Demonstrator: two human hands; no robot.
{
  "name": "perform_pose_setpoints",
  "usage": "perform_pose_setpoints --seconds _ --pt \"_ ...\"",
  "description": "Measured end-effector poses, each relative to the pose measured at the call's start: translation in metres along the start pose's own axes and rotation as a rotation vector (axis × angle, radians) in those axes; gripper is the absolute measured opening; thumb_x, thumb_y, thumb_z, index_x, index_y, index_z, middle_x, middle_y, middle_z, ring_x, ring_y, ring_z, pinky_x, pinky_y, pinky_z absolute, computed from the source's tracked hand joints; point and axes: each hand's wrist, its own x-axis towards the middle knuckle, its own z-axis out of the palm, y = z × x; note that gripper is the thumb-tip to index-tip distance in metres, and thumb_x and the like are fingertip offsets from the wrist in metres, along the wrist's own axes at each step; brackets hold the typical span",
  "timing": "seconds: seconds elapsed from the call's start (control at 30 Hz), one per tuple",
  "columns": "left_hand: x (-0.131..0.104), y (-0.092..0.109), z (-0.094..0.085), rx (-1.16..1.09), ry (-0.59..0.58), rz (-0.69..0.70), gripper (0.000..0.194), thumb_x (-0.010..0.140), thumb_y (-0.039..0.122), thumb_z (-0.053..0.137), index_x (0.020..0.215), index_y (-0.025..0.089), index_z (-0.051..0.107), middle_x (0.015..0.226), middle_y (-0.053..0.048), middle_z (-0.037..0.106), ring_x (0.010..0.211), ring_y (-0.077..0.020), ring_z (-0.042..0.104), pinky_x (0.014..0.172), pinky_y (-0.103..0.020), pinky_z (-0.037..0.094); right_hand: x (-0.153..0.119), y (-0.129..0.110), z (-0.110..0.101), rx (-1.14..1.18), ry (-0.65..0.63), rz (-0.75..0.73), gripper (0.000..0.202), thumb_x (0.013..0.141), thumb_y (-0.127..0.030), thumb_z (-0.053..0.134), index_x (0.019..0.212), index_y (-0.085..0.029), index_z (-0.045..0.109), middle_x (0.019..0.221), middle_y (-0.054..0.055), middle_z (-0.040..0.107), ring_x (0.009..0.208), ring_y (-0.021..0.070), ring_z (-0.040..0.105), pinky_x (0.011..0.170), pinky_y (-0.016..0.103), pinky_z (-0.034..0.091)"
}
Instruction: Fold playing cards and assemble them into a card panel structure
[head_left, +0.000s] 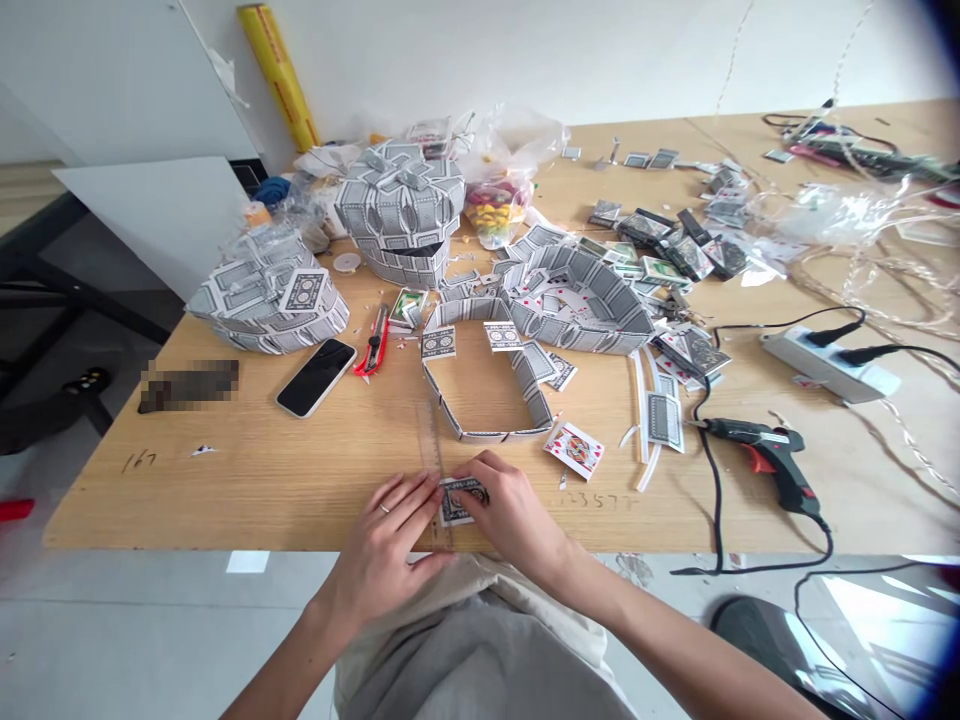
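Observation:
Near the front edge of the table, a patterned playing card (455, 508) lies back up against a clear ruler (429, 440). My left hand (390, 530) rests flat across the ruler, its fingers stretched out and thumb apart. My right hand (514, 510) is closed at the card's right side, thumb on its face and fingers bent; part of the card is hidden beneath it. Just beyond stands an angular ring of joined cards (491, 436), with two cards bridging its far corners. To its right a king card (575, 450) lies face up.
Around lie a phone (316, 378), a red box cutter (373, 342), a glue gun (772, 455) with its cord and a power strip (829, 362). Farther back are a card-built tray (585, 330), a tall card box (401, 205), a low card box (270, 290) and loose card packs (667, 240).

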Motion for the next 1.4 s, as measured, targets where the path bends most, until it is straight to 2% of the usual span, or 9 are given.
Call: perform_pose_setpoints --seconds 0.23,0.43,0.67,0.9,1.4 --pt "-0.0015 0.0011 0.0002 -0.007 -0.006 -0.004 0.066 0.1 0.045 0.075 0.156 0.015 0.057 0.153 -0.016 0.066 0.142 -0.0367 0.064 0.119 -0.057 0.052 0.002 -0.0022 0.0004 -0.017 -0.003 0.004 0.019 0.093 -0.003 0.078 0.106 -0.016 0.08 0.108 0.009 0.077 0.099 0.0255 0.077 0.089 0.032 0.058" --pt "-0.0004 0.0018 -0.0013 -0.022 -0.023 -0.02 0.068 0.1 0.043 0.074 0.16 0.018 0.053 0.152 -0.016 0.067 0.141 -0.0359 0.064 0.121 -0.056 0.052 0.002 -0.0007 0.0009 -0.018 -0.009 0.0 0.017 0.094 -0.005 0.078 0.106 -0.017 0.079 0.108 0.009 0.077 0.1 0.0248 0.077 0.09 0.032 0.059" --pt "-0.002 0.0 0.0011 0.004 -0.009 -0.011 0.062 0.103 0.046 0.072 0.156 0.017 0.056 0.15 -0.017 0.068 0.14 -0.0349 0.065 0.121 -0.055 0.051 0.0015 0.0011 0.003 -0.026 -0.001 -0.005 0.017 0.094 -0.005 0.077 0.105 -0.017 0.079 0.108 0.009 0.077 0.1 0.0247 0.077 0.09 0.032 0.058" --pt "-0.0019 0.0006 0.0002 -0.003 0.021 -0.011 0.065 0.101 0.046 0.075 0.156 0.018 0.056 0.148 -0.016 0.07 0.138 -0.0347 0.066 0.119 -0.054 0.053 0.0014 0.0017 0.0019 -0.038 -0.007 -0.012 0.015 0.095 -0.007 0.076 0.106 -0.018 0.079 0.109 0.009 0.076 0.099 0.0241 0.077 0.089 0.031 0.058" --pt "-0.0006 -0.0017 -0.0014 -0.022 -0.004 -0.008 0.064 0.102 0.048 0.074 0.158 0.021 0.056 0.15 -0.015 0.069 0.139 -0.035 0.066 0.118 -0.054 0.054 0.0018 0.0004 0.0008 -0.039 -0.021 0.001 0.012 0.096 -0.008 0.076 0.102 -0.017 0.078 0.108 0.008 0.075 0.1 0.024 0.076 0.089 0.031 0.057"
